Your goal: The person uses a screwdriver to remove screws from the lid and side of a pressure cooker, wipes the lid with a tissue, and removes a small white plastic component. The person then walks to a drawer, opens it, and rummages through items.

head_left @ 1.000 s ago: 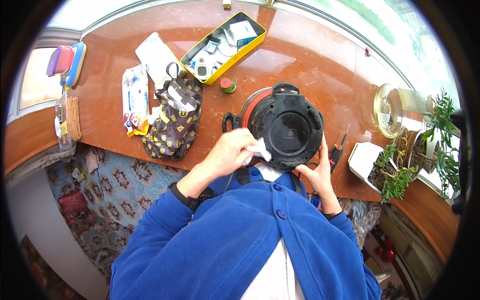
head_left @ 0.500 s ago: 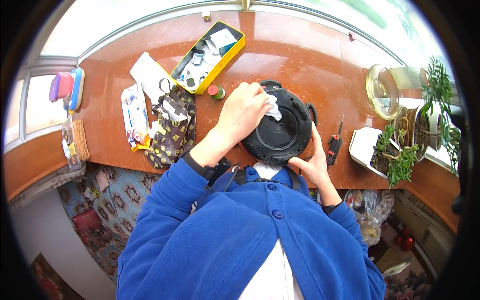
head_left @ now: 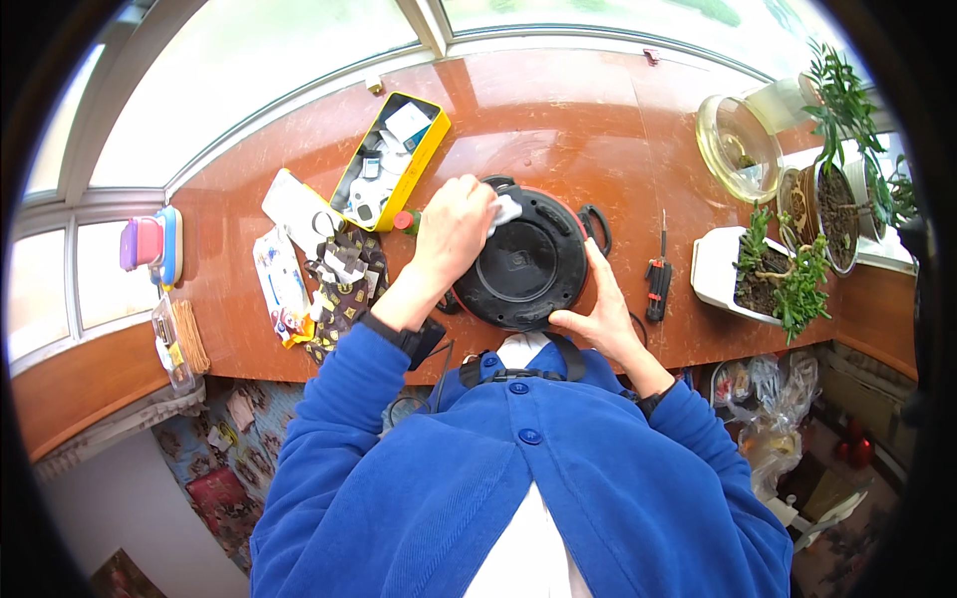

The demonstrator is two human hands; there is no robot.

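Note:
A round electric pot (head_left: 518, 261) lies bottom up before me, its black base showing feet and moulded rings. Some red shows at its far right edge, and black handles stick out at its sides. My left hand (head_left: 454, 231) pinches a crumpled white tissue (head_left: 506, 211) against the far left part of the base. Steadying the pot's right side is my right hand (head_left: 608, 317), thumb at the near rim and fingers along the edge. Just beyond my left wrist stands a small jar with a red lid (head_left: 404, 220). A red-and-black screwdriver (head_left: 659, 279) lies right of the pot.
Left of my hands are a yellow-edged box (head_left: 414, 164) of small devices, a patterned brown bag (head_left: 351, 299) and a wipes packet (head_left: 281, 282). Potted plants (head_left: 783, 279) and a clear glass bowl (head_left: 740, 149) stand at the right. Windows border the far side.
The whole view has shifted and turned a little. The pot now lies flatter, with a handle showing at its left. The tissue stays pressed near the far left part of the base.

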